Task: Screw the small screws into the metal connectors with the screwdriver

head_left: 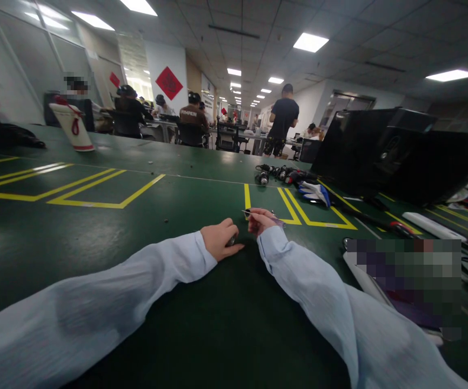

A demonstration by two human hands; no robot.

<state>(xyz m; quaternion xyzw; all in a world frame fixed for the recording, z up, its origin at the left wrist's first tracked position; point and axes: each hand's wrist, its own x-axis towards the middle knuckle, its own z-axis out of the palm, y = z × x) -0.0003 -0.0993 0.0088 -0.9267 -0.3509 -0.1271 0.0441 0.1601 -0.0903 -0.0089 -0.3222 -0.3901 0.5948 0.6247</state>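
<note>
Both my arms in pale blue sleeves reach out over a dark green table (96, 237). My left hand (220, 239) rests on the table with its fingers curled round a small dark object (232, 240) that I cannot make out. My right hand (261, 220), just to its right, pinches a thin metal tool (250, 213) with a purple handle, its tip pointing left. The two hands are a few centimetres apart.
Yellow tape outlines (92, 189) mark the table. A white and red cup (74, 127) stands far left. Small dark parts (276, 174), a blue-white glove (315, 193) and black open cases (383, 151) lie at right. People sit and stand at desks beyond.
</note>
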